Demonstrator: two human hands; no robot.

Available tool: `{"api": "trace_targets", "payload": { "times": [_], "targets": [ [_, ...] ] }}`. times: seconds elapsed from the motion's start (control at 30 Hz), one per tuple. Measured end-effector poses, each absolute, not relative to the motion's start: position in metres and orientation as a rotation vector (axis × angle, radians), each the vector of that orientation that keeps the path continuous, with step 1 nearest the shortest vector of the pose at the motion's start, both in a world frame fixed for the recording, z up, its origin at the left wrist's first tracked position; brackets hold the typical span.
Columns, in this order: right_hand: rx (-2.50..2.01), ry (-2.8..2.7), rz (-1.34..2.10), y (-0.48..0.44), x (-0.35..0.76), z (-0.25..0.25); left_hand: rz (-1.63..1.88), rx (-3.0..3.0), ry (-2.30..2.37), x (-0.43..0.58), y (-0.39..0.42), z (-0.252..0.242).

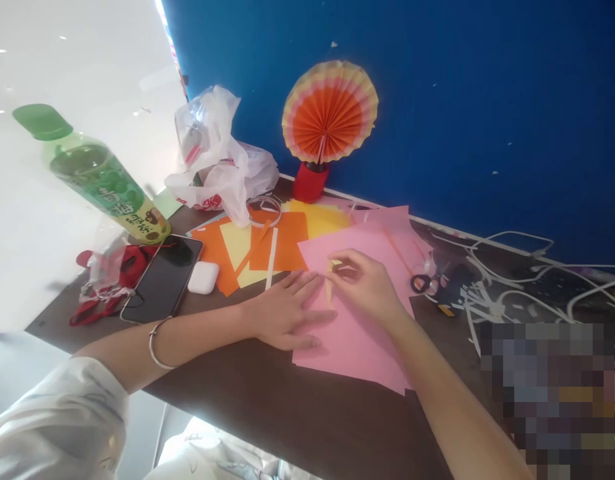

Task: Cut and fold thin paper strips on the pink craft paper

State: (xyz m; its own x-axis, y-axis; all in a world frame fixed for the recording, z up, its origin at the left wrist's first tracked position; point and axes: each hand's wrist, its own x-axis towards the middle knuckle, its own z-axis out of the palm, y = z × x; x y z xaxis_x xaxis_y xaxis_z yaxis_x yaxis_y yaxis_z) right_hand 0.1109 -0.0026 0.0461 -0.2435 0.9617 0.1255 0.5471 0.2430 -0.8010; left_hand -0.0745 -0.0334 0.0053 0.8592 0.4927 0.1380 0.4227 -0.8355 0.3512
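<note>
My left hand (290, 310) lies flat with spread fingers, its fingertips over the left part of a large pink paper sheet (347, 353). Above the same sheet, my right hand (365, 280) is closed in a pinch on a narrow pale-yellow paper strip (329, 291). The strip's lower end points down toward the left fingertips; part of it is hidden by the right fingers. Orange paper (287, 241) and a pale-yellow piece (235, 241) lie past the left hand. A thin white strip (272, 257) rests across the orange paper.
A round pleated paper fan (332, 113) stands in a red holder (310, 183) by the blue wall. Leftward are a green-capped bottle (107, 180), a phone (165, 277), a white earbud case (203, 277) and plastic bags (222, 160). Scissors (421, 283) and white cables (507, 267) lie right.
</note>
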Motion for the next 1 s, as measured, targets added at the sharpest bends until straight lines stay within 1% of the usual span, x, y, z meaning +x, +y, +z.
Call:
{"api": "trace_targets", "payload": {
  "times": [0.33,0.47,0.7,1.0],
  "targets": [
    [-1.341,-1.93,0.849,0.003,0.107,0.038,0.286,2.665,0.584,-0.08,-0.019,0.013],
    [-1.327,-1.831,0.905,0.003,0.106,0.03,0.304,2.674,0.566,-0.082,-0.017,0.012],
    [-1.26,-1.621,1.05,0.007,0.114,0.014,0.218,2.709,0.561,-0.082,-0.016,0.012],
    [-1.221,-1.611,1.028,-0.002,0.118,0.019,0.276,2.738,0.588,-0.08,-0.019,0.011]
  ]
}}
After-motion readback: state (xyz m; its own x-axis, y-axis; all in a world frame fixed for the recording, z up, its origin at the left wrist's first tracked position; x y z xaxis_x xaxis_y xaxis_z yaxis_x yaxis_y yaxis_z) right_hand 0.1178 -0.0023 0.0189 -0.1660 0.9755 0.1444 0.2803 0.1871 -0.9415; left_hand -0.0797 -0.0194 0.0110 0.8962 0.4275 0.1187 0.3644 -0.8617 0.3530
